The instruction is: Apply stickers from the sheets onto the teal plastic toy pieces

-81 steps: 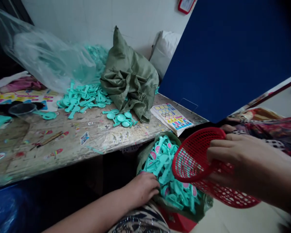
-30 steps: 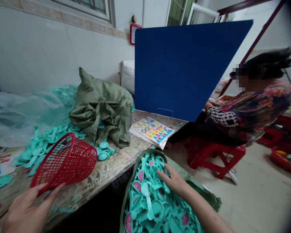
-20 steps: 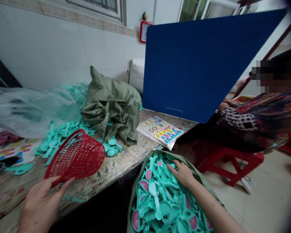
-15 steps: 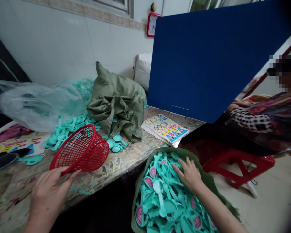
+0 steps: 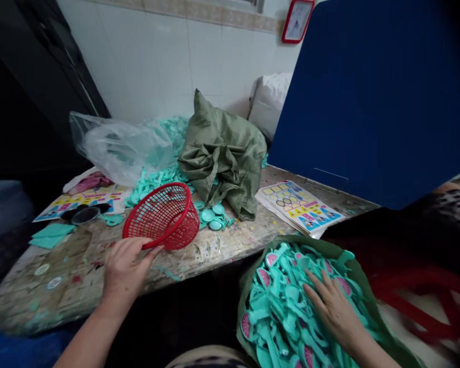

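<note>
My left hand [image 5: 127, 268] grips the rim of a red plastic mesh basket [image 5: 184, 229], tilted over the worktable with its mouth facing up and left. No pieces show inside the visible part of the basket. My right hand [image 5: 335, 305] lies on a heap of turquoise plastic pieces [image 5: 278, 306], fingers spread and palm down. Some pieces look like small spoons, and several bear pink half-round fruit-slice prints. The heap fills an open olive-green sack [image 5: 331, 246] beside the table's front edge.
On the worktable [image 5: 230, 250] stand a crumpled green sack [image 5: 230, 138] and a clear plastic bag [image 5: 124, 148], with loose turquoise pieces [image 5: 214, 217] near them. Printed sheets [image 5: 299, 204] lie at the right. A blue board [image 5: 368, 102] rises behind, with a red stool [image 5: 425, 296] below right.
The view has swung left, so everything sits further right in the picture. My left hand still holds the basket. My right hand stays on the turquoise heap, whose top pieces have shifted.
</note>
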`<state>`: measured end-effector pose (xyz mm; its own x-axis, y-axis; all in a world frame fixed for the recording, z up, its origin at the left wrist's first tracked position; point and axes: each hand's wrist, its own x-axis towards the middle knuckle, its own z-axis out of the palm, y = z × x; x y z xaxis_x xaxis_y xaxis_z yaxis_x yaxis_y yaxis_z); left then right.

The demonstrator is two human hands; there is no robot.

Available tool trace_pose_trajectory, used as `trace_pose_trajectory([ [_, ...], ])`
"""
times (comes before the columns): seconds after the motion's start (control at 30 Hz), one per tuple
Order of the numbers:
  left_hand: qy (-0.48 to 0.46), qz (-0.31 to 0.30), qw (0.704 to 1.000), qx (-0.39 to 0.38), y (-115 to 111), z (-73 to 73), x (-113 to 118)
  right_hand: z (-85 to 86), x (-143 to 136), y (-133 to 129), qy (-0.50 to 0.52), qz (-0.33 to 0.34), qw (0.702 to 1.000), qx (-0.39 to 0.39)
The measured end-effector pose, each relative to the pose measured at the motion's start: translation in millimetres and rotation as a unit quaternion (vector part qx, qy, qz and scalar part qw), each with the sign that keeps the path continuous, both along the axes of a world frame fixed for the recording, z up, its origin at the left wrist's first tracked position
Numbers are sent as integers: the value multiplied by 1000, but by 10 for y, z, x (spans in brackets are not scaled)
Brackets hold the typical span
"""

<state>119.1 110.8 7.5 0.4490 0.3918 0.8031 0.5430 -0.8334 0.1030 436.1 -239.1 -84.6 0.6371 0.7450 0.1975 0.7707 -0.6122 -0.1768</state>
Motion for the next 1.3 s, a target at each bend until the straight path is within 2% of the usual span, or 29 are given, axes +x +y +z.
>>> trace_pose_trajectory([
  [0.13,10,9,1000,-19,-2,-10,-97,280,-523,-78,-41,11,999,-23],
  [0.2,9,7,999,-34,-5,-27,-130,315,-766,-48,-72,33,996,-45],
  [0.27,7,6,999,-44,-13,-40,-150,272,-877,9,-85,31,994,-59],
  [0.43,18,11,999,-45,-33,-42,-201,139,-770,223,-94,-2,994,-65],
  [0.67,5,23,999,-32,11,7,-356,266,-769,561,-63,-6,994,-86],
  [0.83,9,8,999,-38,-20,-36,-450,217,-837,404,-51,-10,995,-87],
  [0.97,7,23,999,-48,-112,-57,-469,213,-865,291,-32,-13,995,-98],
  [1.17,-1,44,995,-91,-158,39,-416,231,-862,169,-31,3,995,-94],
  [1.3,-21,44,993,-108,-134,140,-394,180,-646,-50,13,46,995,-88],
])
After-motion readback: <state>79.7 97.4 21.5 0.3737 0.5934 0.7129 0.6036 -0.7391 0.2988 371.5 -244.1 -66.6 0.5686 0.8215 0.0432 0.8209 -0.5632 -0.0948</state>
